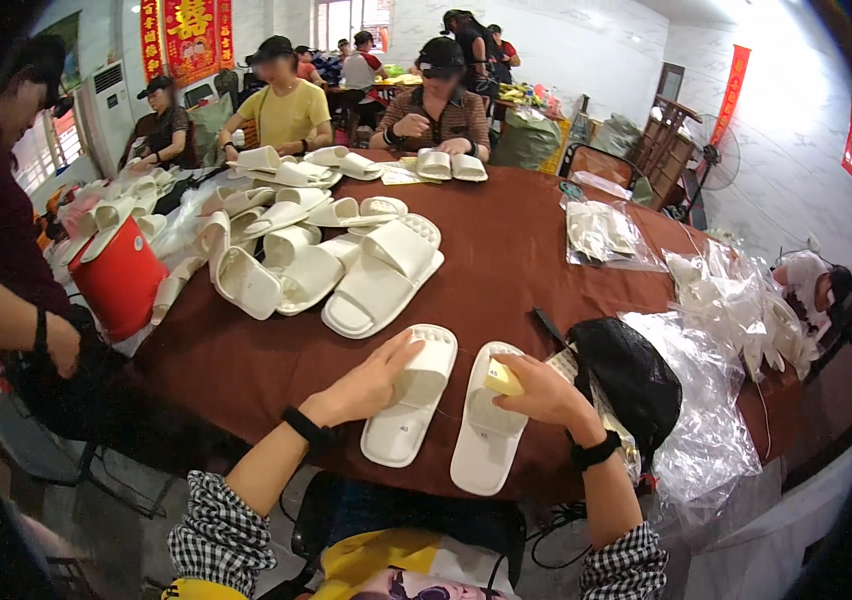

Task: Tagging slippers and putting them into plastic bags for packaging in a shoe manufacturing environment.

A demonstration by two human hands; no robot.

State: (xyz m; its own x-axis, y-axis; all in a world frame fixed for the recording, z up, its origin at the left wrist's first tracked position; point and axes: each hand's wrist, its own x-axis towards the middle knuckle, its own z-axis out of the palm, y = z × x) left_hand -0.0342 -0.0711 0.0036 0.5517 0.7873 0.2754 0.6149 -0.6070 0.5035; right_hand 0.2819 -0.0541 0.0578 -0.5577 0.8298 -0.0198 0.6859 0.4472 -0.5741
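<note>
Two white slippers lie side by side before me, with small printed marks on their insoles. My left hand (371,382) rests on the strap of the left slipper (409,420), its fingers stretched over the strap's left side. Between the thumb and fingers of my right hand (543,390) is a small pale-yellow block (502,378) with a printed mark on it, held over the strap of the right slipper (486,450). Ahead of my left hand, a larger white slipper pair (383,280) lies beside a pile of white slippers (286,225).
A brown cloth covers the table (516,250). To the right lie a black mesh bag (626,380), clear plastic bags (696,420) and bagged white pieces (601,230). A red bucket (118,280) stands left, near a standing person. Other people sit across the table.
</note>
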